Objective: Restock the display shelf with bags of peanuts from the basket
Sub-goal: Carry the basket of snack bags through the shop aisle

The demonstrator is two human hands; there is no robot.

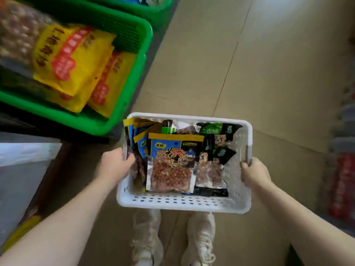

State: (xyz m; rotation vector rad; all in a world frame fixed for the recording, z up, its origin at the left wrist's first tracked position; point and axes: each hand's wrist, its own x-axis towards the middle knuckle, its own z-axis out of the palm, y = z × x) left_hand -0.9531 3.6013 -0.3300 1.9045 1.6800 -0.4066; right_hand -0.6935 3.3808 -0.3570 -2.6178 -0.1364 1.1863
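While both hands are gripping it, the white basket (184, 205) is hanging over the floor (269, 83), between them and just above the person's pale shoes (146, 239). Bags of peanuts (171, 166) are lying packed inside it, a blue-and-yellow one uppermost, green-and-black ones toward the right hand. The left hand (115, 166) is curling its fingers over the basket's left rim; the right hand (253, 172) is pinching the right rim, thumb on top. Up and ahead of the left hand, a green bin (123, 112) on the display shelf is holding yellow packets (76, 60). To do this step well, I judge the person should be keeping the basket level, bringing it close beside the bin, then freeing one hand for a bag while the other is supporting the load. Motion is blurring the bin's contents, so their labels are hard to read. Most of the left fingers are hidden inside the basket, and the shelving past the right hand is too smeared to identify.
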